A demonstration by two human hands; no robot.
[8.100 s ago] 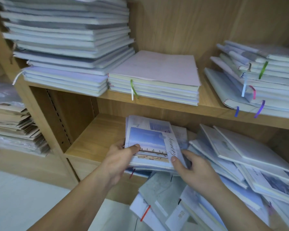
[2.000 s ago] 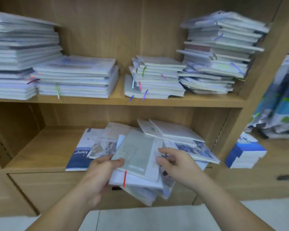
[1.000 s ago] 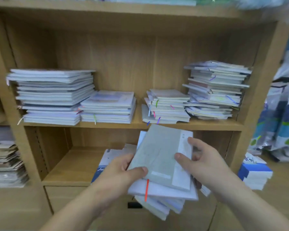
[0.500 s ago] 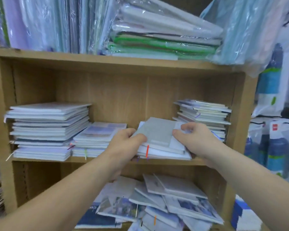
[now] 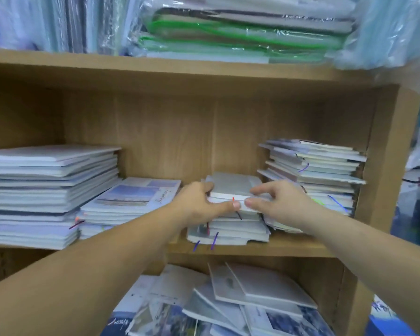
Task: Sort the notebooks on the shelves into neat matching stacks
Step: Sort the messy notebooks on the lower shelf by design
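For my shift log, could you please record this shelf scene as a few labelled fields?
Left hand: grips the grey notebooks at their left edge
Right hand: pinches the same notebooks at the right front
Placement: resting atop the middle stack, middle shelf
Neighbouring stacks: tall left stack, sky-cover stack, right stack
Below: loose pile, unsorted

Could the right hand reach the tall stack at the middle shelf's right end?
Probably yes: the right hand is just beside the tall stack, nothing between, but it grips the grey notebooks.
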